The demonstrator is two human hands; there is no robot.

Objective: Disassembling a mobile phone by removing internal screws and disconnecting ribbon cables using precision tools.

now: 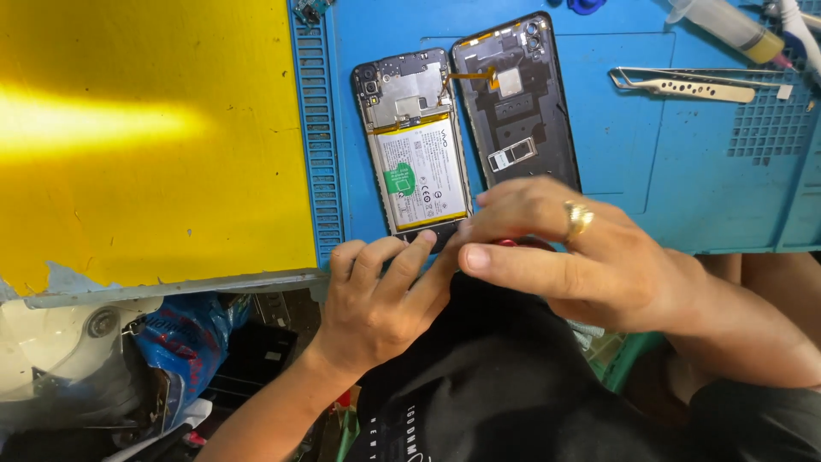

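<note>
An opened phone [416, 141] lies on the blue work mat [633, 162], its white battery and circuit board showing. Its black back cover [518, 103] lies inside-up just to the right, joined by an orange ribbon cable. My left hand [376, 299] rests at the phone's bottom edge, fingertips touching it. My right hand [564, 252], with a gold ring, curls over the lower end of the phone and cover and hides a small red thing [513, 243]; what it is I cannot tell.
Metal tweezers [684, 84] lie at the mat's upper right, a syringe-like tube [727, 24] beyond them. A yellow tabletop [145, 137] spreads to the left. Below the table edge sit a blue plastic bag [184, 334] and clutter.
</note>
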